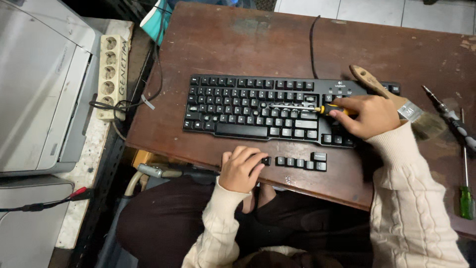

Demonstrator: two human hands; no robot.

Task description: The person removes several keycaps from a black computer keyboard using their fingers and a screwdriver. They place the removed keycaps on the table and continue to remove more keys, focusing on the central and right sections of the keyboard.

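A: Start at the far left. What sits off the tabletop (pixel 223 44)?

B: A grey printer (pixel 39 84), and beside it a cream power strip (pixel 113 74) lying lengthwise along the ledge, its black cable looping toward the brown wood.

A: And the keyboard?

B: The black keyboard (pixel 238 106) lies square to the person in the middle of the tabletop, cord running away over the far edge, so both hands can reach it.

A: What is the left hand doing?

B: The left hand (pixel 241 167) rests at the near edge, fingers curled down with the tips touching the first of a row of loose keycaps (pixel 297 162) lined up just in front of the keyboard. Whether it pinches that cap or only steadies it, I cannot tell.

A: The right?

B: The right hand (pixel 369 115) is closed around the yellow handle of a small screwdriver (pixel 302 106), shaft lying low across the keys, tip among the middle rows where caps look missing. That flat angle suits levering.

A: Further right?

B: A wooden-handled paintbrush (pixel 382 92) lies angled behind that hand, partly on the keyboard. Near the right edge lie a black-handled screwdriver (pixel 448 116) and a green-handled screwdriver (pixel 465 183), parked within reach.
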